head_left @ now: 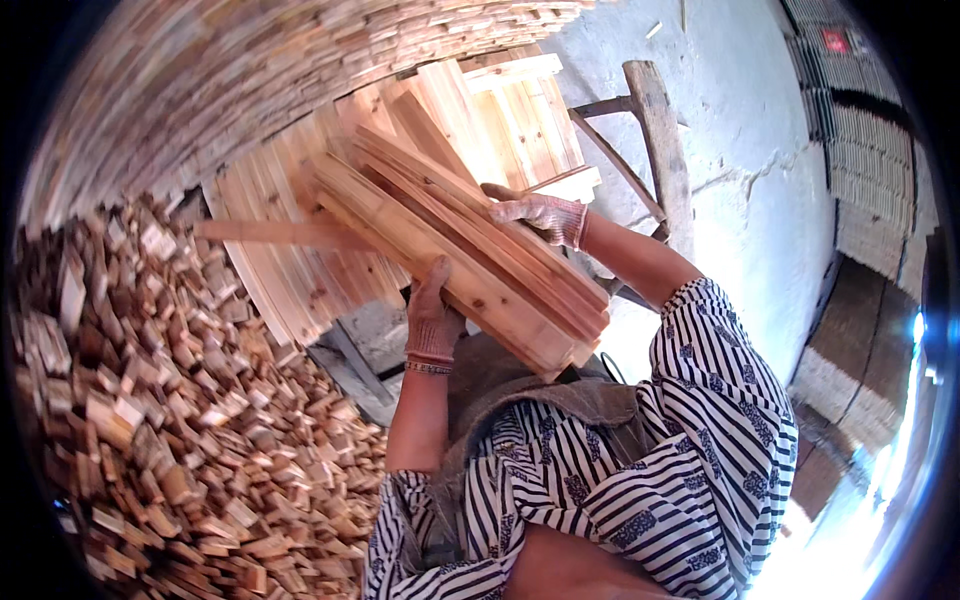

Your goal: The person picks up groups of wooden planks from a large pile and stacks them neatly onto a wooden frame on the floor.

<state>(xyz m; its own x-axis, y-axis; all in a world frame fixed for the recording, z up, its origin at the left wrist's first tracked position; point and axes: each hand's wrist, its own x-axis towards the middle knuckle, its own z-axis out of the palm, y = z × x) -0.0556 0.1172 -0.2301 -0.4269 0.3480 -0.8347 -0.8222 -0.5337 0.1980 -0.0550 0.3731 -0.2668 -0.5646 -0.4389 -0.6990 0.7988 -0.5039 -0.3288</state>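
A bundle of long wooden slats [490, 285] lies slantwise between my gloved hands, its near end close to my waist. My left hand [433, 312] is closed on the bundle's left side, with the thumb along the edge of a slat. On the right side, my right hand [537, 213] grips the bundle from its far edge. Beneath and beyond it are more wooden slats [300, 265], laid side by side. One loose slat [285, 233] sticks out to the left across them. The undersides of the held slats are hidden.
A large heap of short wood offcuts [200, 420] covers the floor at the left. Behind the slats rises a tall stack of boards [230, 90]. A rough wooden frame [655, 150] stands at the right. Stacked boards [870, 190] line the far right.
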